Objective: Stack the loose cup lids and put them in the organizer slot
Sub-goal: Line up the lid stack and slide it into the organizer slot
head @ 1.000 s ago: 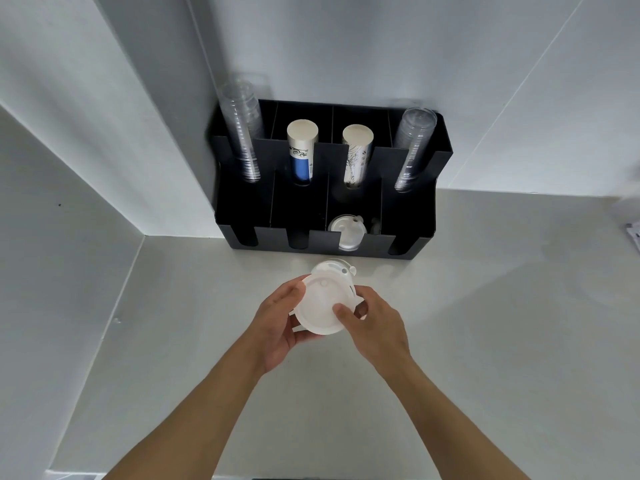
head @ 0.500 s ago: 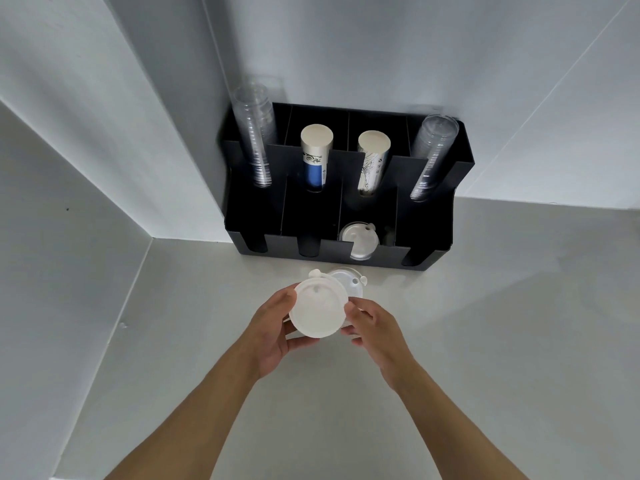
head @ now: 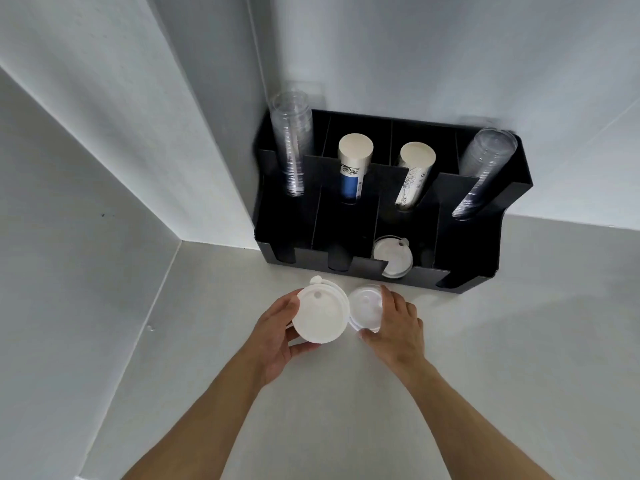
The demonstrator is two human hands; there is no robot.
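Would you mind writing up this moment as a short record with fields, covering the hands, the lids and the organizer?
left hand: holds a white lid stack above the counter
right hand: grips a second white lid, beside the stack
organizer: black, against the wall corner
front slots: one holds slotted lids; the others look empty
back slots: clear cups at both ends, two paper cup stacks between
counter: pale grey

Soft, even light — wide-angle edge bending
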